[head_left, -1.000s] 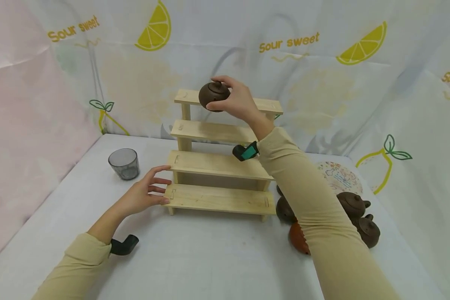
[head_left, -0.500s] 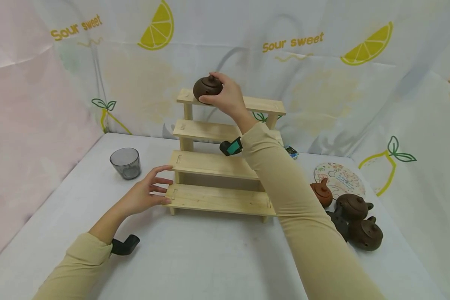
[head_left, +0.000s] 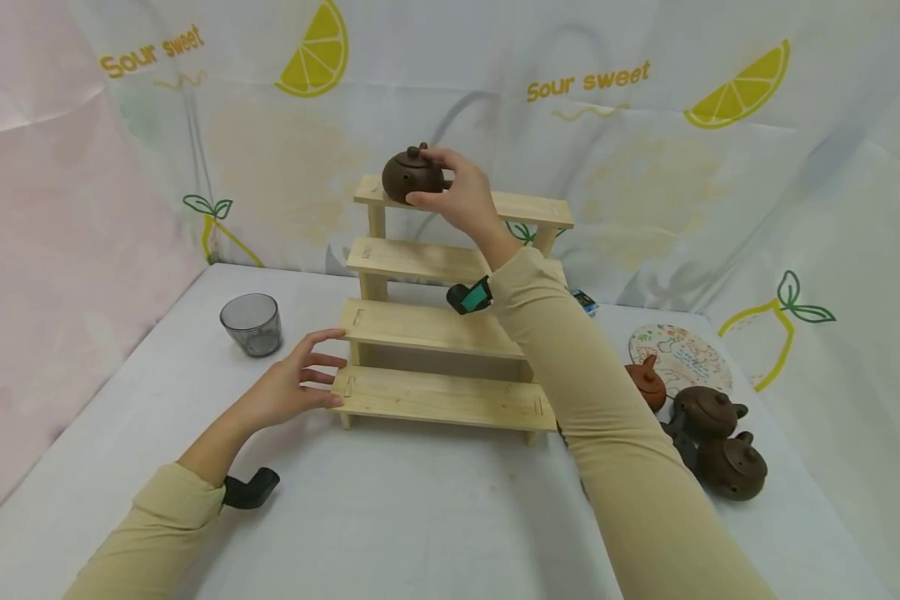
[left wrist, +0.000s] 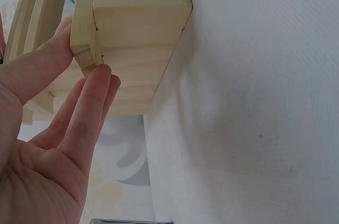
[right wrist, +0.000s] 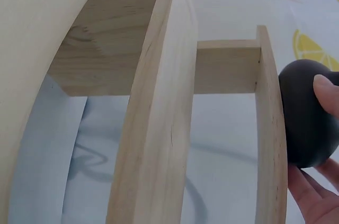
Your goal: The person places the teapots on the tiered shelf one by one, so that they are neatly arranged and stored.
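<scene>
In the head view, my right hand (head_left: 461,193) holds a dark brown clay teapot (head_left: 403,177) at the left part of the top board of a four-tier wooden stand (head_left: 435,398). Thumb and fingers span its sides; the right wrist view has the rounded teapot (right wrist: 303,110) against the board. My left hand (head_left: 288,387) is at the stand's lower left end. The left wrist view shows its thumb and fingertips on two sides of a board's end (left wrist: 85,44), pinching it. Some of the right hand's fingers are hidden behind the teapot.
A grey transparent cup (head_left: 251,325) stands left of the stand. To the right, partly behind the right sleeve, are more brown teapots (head_left: 731,467) and a reddish one (head_left: 647,385). A round patterned mat (head_left: 678,354) lies behind them. A small colourful item (head_left: 585,302) lies behind the stand.
The right hand has moved the teapot left and down onto the top board. It has turned slightly, showing more behind its lid. The left hand stays at the stand.
</scene>
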### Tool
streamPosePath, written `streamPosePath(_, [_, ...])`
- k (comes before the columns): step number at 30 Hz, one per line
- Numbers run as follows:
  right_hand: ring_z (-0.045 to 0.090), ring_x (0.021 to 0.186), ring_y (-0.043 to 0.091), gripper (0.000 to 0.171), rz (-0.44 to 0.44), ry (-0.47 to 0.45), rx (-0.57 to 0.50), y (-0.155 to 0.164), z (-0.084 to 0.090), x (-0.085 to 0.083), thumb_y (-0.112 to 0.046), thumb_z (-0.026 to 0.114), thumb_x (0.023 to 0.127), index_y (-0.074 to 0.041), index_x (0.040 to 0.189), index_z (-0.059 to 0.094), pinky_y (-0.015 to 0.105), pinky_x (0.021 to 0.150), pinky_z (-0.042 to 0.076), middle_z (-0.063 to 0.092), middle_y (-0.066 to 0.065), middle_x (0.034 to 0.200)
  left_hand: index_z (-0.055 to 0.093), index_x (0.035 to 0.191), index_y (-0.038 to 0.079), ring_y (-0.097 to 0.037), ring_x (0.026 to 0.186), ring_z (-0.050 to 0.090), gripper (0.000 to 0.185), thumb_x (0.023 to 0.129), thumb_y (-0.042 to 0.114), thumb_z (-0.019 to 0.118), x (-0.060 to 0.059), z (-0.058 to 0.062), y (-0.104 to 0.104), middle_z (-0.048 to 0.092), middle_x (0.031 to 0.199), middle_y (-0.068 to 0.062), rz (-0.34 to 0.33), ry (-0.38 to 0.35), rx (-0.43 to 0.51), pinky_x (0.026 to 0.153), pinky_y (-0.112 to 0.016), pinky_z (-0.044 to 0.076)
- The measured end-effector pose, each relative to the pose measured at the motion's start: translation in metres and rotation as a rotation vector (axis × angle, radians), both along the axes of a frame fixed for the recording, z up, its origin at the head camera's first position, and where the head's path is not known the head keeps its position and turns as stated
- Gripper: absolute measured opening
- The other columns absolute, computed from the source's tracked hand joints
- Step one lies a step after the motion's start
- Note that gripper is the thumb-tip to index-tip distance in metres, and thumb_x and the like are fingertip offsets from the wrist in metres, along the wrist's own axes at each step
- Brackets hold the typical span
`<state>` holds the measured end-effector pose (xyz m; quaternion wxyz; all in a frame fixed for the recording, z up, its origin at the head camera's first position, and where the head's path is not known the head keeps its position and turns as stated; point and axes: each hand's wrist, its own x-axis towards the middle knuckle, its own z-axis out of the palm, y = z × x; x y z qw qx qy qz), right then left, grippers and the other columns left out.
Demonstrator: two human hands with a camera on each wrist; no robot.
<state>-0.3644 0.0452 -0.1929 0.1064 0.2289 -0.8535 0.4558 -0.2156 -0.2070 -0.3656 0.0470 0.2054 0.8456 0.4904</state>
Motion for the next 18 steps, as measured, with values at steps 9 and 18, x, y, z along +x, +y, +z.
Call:
streamPosePath(9, [0.05,0.117,0.025,0.063,-0.006,-0.049,-0.127,0.02,0.0,0.016,-0.013,0.078,0.076,-0.012,0.133,0.05,0.025,0.087,0.046,0.044,0.007,0.136,0.024,0.144,0.021,-0.036,0.101,0.059,0.087,0.076,0.006,0.077,0.0,-0.001,0.001,0.054,0.122,-0.025,-0.009,-0.011,0.001,0.079,-0.04,0.052])
streamPosePath(18, [0.053,0.112,0.02,0.058,0.05,0.005,-0.283,0.053,0.003,0.046,-0.009,0.077,0.077,-0.008,0.129,0.052,0.028,0.089,0.046,0.05,0.008,0.127,0.024,0.144,0.022,-0.036,0.102,0.058,0.087,0.076,0.007,0.077,0.0,0.002,0.001,0.054,0.123,-0.023,-0.006,-0.024,0.002,0.076,-0.036,0.053])
